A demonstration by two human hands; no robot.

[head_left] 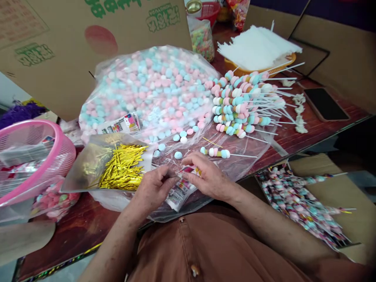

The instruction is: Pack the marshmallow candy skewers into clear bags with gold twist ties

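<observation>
Bears, on the far cardboard box point(73, 62), blocky green characters point(164, 17) with tiny capitals, apparently ending in YUDA. Also shows reddish print point(23, 23) at far left, too blurred to read. Cannot be made out on the left wrappers point(119, 124) or near wrapper point(177, 195).

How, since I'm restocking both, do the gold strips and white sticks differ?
The gold strips are shiny, the white sticks matte. The gold strips lie loosely jumbled on clear plastic beside the left hand; the white sticks sit stacked in an orange basket farther back. Both are slender pieces heaped in bulk.
</observation>
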